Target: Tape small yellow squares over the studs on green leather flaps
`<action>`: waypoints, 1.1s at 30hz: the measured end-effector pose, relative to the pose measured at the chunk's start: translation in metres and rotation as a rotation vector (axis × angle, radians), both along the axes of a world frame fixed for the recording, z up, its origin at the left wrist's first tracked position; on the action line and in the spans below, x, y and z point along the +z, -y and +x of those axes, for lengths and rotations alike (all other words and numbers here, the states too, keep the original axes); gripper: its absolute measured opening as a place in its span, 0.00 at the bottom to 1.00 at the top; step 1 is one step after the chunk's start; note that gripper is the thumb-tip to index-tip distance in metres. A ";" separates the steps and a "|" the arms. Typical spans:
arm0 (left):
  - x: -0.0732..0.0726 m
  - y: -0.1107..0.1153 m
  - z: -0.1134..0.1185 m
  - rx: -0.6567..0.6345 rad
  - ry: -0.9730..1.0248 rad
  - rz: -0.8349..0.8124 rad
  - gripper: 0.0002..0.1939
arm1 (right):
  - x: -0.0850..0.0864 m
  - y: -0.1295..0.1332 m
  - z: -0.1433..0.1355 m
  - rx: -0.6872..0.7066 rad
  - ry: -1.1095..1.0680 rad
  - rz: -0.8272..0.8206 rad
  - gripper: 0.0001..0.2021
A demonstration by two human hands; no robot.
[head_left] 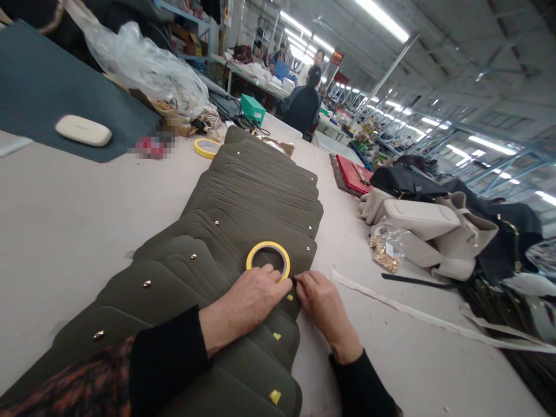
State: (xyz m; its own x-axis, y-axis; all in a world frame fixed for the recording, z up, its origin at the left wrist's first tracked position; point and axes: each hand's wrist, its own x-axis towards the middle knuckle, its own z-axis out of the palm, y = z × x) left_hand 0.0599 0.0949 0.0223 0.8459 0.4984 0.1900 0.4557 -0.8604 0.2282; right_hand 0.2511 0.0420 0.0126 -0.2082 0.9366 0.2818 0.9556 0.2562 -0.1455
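My left hand is closed on a roll of yellow tape, which stands out above my fingers over the dark olive panels. These panels overlap in a long fanned row, with small metal studs along their edges. Close by on the right, my right hand is pinched at the panels' right edge; what its fingertips hold, if anything, is too small to make out. Small yellow tape pieces stick to several panels nearer me, along the right side.
Another yellow tape roll lies at the row's far end, near a green box. A white case rests on a dark sheet at left. Beige bags, a bag of gold hardware and a pale strip lie right. A person sits beyond.
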 end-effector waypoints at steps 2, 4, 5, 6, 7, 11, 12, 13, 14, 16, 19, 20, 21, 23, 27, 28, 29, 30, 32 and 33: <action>0.001 -0.001 0.000 0.002 0.018 0.004 0.05 | 0.001 -0.004 -0.001 -0.138 -0.117 -0.072 0.09; 0.003 -0.004 0.000 0.030 0.037 0.003 0.05 | 0.001 -0.007 -0.003 -0.280 -0.256 -0.119 0.09; 0.004 -0.005 0.000 0.053 0.038 0.000 0.06 | 0.001 -0.009 -0.004 -0.336 -0.319 -0.136 0.09; 0.004 -0.007 0.001 0.075 0.029 -0.002 0.06 | 0.001 -0.009 -0.004 -0.377 -0.369 -0.153 0.09; 0.005 -0.008 0.001 0.094 0.015 -0.002 0.06 | 0.002 -0.010 -0.005 -0.406 -0.404 -0.166 0.09; 0.007 -0.011 -0.001 0.110 0.000 0.028 0.05 | 0.006 -0.009 -0.007 -0.431 -0.485 -0.261 0.10; 0.007 -0.011 -0.003 0.098 0.013 0.038 0.06 | 0.007 -0.007 -0.007 -0.402 -0.508 -0.307 0.09; 0.007 -0.011 -0.005 0.084 0.030 0.047 0.06 | 0.008 -0.006 -0.007 -0.360 -0.529 -0.351 0.09; 0.007 -0.011 -0.008 0.067 0.055 0.054 0.07 | 0.009 -0.004 -0.006 -0.311 -0.544 -0.396 0.10; 0.006 -0.011 -0.014 0.039 0.128 0.055 0.08 | 0.010 0.000 -0.004 -0.211 -0.566 -0.467 0.11; 0.003 -0.012 -0.021 0.016 0.281 0.007 0.10 | 0.014 0.005 0.000 -0.109 -0.604 -0.559 0.10; 0.003 -0.012 -0.022 0.009 0.332 -0.015 0.11 | 0.015 0.007 0.000 -0.105 -0.614 -0.552 0.10; 0.003 -0.012 -0.022 -0.001 0.370 -0.037 0.12 | 0.017 0.008 0.000 -0.123 -0.625 -0.507 0.09; 0.003 -0.012 -0.023 -0.027 0.404 -0.071 0.17 | 0.021 0.011 -0.005 -0.190 -0.664 -0.327 0.09; 0.002 -0.009 -0.022 -0.032 0.384 -0.083 0.26 | 0.027 0.018 -0.023 -0.121 -0.693 0.008 0.09; 0.002 -0.009 -0.021 -0.025 0.380 -0.079 0.26 | 0.028 0.018 -0.027 -0.063 -0.658 0.052 0.09; 0.001 -0.009 -0.021 -0.023 0.373 -0.076 0.26 | 0.029 0.019 -0.031 -0.008 -0.612 0.090 0.10; 0.000 -0.009 -0.021 -0.026 0.365 -0.071 0.26 | 0.029 0.018 -0.035 0.037 -0.567 0.124 0.10; -0.002 -0.008 -0.021 -0.043 0.348 -0.054 0.26 | 0.028 0.017 -0.039 0.101 -0.493 0.177 0.10; -0.002 -0.008 -0.021 -0.050 0.338 -0.042 0.26 | 0.027 0.016 -0.040 0.123 -0.464 0.193 0.10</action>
State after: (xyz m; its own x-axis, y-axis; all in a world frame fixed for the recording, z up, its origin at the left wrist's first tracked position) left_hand 0.0386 0.1028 0.0201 0.7625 0.4709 0.4438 0.3054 -0.8665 0.3948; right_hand 0.2107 0.0261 0.0400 -0.1253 0.8349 0.5360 0.7626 0.4266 -0.4862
